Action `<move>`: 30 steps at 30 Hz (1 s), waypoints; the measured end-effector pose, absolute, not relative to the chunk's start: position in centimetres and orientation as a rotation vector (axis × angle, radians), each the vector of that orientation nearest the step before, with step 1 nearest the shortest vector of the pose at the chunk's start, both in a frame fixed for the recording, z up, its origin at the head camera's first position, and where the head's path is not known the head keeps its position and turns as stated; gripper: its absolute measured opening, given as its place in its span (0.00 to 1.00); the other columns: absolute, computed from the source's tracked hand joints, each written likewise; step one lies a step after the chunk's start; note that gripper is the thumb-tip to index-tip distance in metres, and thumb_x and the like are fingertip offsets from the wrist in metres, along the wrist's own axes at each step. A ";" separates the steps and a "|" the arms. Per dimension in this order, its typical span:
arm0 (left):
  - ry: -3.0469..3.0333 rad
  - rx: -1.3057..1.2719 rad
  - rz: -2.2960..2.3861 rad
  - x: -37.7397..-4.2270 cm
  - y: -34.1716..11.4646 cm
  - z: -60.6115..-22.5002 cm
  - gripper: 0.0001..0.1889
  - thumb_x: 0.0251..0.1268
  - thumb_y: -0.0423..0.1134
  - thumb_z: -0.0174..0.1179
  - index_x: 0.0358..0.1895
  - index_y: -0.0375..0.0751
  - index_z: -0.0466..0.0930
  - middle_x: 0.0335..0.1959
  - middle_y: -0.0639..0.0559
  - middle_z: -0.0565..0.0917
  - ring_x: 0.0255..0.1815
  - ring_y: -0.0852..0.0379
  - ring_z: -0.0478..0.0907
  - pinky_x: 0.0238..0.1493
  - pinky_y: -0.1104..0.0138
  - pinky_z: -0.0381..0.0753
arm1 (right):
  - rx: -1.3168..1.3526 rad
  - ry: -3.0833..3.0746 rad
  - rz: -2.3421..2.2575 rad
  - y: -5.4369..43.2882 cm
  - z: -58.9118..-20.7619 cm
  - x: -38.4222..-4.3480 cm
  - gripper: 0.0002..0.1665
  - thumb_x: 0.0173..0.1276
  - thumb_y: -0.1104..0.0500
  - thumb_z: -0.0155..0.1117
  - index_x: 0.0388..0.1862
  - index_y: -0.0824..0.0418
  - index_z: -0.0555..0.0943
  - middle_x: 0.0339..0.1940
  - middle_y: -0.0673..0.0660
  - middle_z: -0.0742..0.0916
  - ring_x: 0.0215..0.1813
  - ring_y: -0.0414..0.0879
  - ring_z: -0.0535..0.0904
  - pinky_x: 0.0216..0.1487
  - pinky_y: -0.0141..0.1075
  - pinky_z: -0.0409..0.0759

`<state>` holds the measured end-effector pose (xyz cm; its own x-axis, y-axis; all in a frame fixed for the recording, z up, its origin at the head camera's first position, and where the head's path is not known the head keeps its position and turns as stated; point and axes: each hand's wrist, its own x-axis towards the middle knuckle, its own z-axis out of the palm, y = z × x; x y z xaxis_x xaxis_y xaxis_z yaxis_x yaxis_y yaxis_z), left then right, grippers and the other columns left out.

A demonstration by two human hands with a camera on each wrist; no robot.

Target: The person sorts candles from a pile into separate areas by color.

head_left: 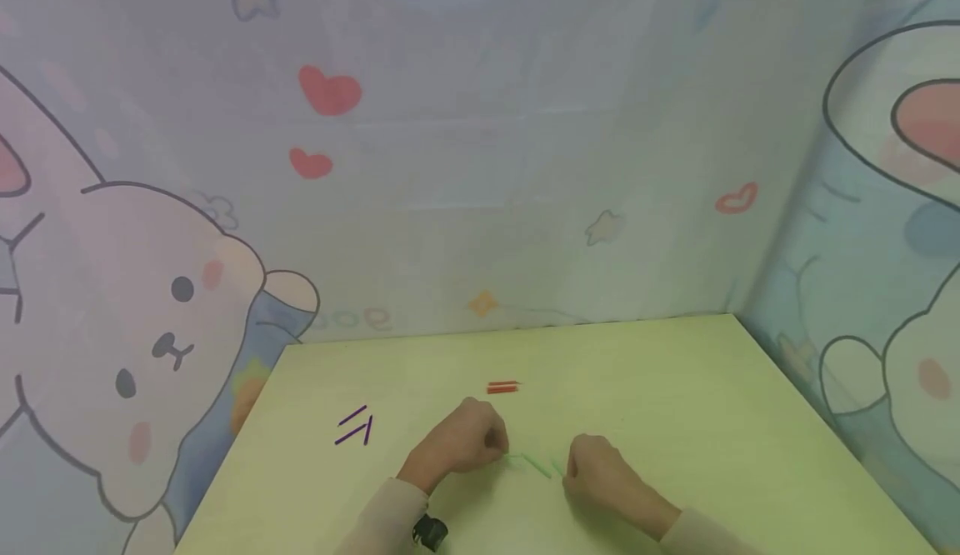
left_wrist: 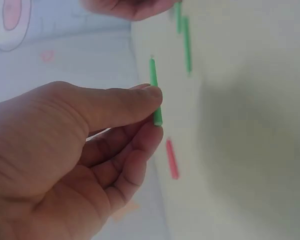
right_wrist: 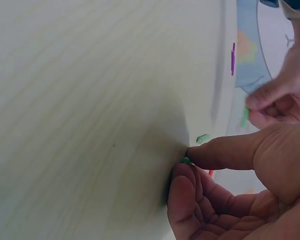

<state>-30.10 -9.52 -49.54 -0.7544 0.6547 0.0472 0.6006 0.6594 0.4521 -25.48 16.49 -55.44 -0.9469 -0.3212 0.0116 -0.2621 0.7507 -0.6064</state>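
My left hand (head_left: 472, 438) pinches a slim green candle (left_wrist: 157, 114) between thumb and fingers, its wick end pointing away from the palm in the left wrist view. To its right, my right hand (head_left: 603, 476) pinches another green candle (right_wrist: 187, 161) low at the tabletop; the fingers cover most of it. Between the two hands a third green candle (head_left: 536, 466) lies slanted on the table, touched by neither hand. It also shows in the right wrist view as a short green piece (right_wrist: 202, 138) beyond the right thumb.
Red candles (head_left: 502, 389) lie side by side beyond the hands on the pale table (head_left: 675, 388). Three purple candles (head_left: 351, 434) lie at the left. A printed cloth (head_left: 465, 163) with hearts and stars stands behind the table. A black device (head_left: 430, 532) sits by the left wrist.
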 end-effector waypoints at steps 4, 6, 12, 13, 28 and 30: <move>2.771 1.065 0.715 -30.8 -10.0 -48.3 0.06 0.67 0.24 0.75 0.38 0.40 0.95 0.33 0.57 0.91 0.33 0.68 0.81 0.39 0.71 0.84 | -0.514 2.865 -0.987 15.8 -54.0 -24.5 0.32 0.58 0.77 0.63 0.08 0.49 0.63 0.08 0.38 0.62 0.14 0.31 0.53 0.16 0.23 0.52; 2.779 1.100 0.724 -31.3 -10.0 -48.1 0.08 0.67 0.23 0.73 0.35 0.40 0.93 0.29 0.59 0.87 0.30 0.69 0.77 0.37 0.72 0.81 | -0.519 2.864 -0.992 15.8 -54.6 -24.9 0.32 0.58 0.77 0.62 0.08 0.49 0.62 0.08 0.38 0.62 0.13 0.31 0.53 0.16 0.23 0.52; 2.799 1.314 0.674 -33.7 -8.7 -48.7 0.24 0.65 0.18 0.68 0.18 0.43 0.69 0.18 0.62 0.60 0.22 0.67 0.54 0.34 0.72 0.63 | -0.471 2.842 -0.900 17.1 -59.3 -27.7 0.11 0.63 0.70 0.66 0.23 0.60 0.80 0.19 0.49 0.80 0.20 0.40 0.74 0.22 0.28 0.74; 2.804 1.320 0.664 -34.1 -8.3 -48.9 0.23 0.65 0.18 0.68 0.18 0.43 0.71 0.17 0.63 0.62 0.22 0.67 0.55 0.34 0.73 0.65 | -0.464 2.841 -0.882 17.3 -59.9 -28.0 0.09 0.63 0.70 0.66 0.25 0.61 0.81 0.21 0.50 0.81 0.21 0.41 0.76 0.23 0.29 0.77; 2.862 1.249 0.576 -37.9 -2.3 -48.2 0.06 0.78 0.30 0.69 0.43 0.44 0.92 0.42 0.58 0.91 0.47 0.62 0.86 0.52 0.72 0.85 | -0.488 2.804 -0.988 16.0 -53.8 -24.4 0.29 0.60 0.77 0.64 0.10 0.51 0.67 0.09 0.39 0.65 0.14 0.31 0.55 0.17 0.21 0.55; 2.856 1.263 0.560 -38.1 -1.8 -48.0 0.06 0.79 0.31 0.68 0.42 0.46 0.92 0.43 0.59 0.91 0.47 0.64 0.85 0.52 0.73 0.84 | -0.503 2.798 -0.987 15.8 -53.8 -24.4 0.33 0.59 0.77 0.64 0.08 0.49 0.63 0.08 0.37 0.62 0.13 0.30 0.52 0.16 0.21 0.53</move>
<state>-38.06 -1.82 -47.95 -0.6828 0.7109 0.1685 0.7219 0.6209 0.3056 -24.42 15.79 -53.78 -0.9356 -0.3528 -0.0131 -0.2665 0.7301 -0.6292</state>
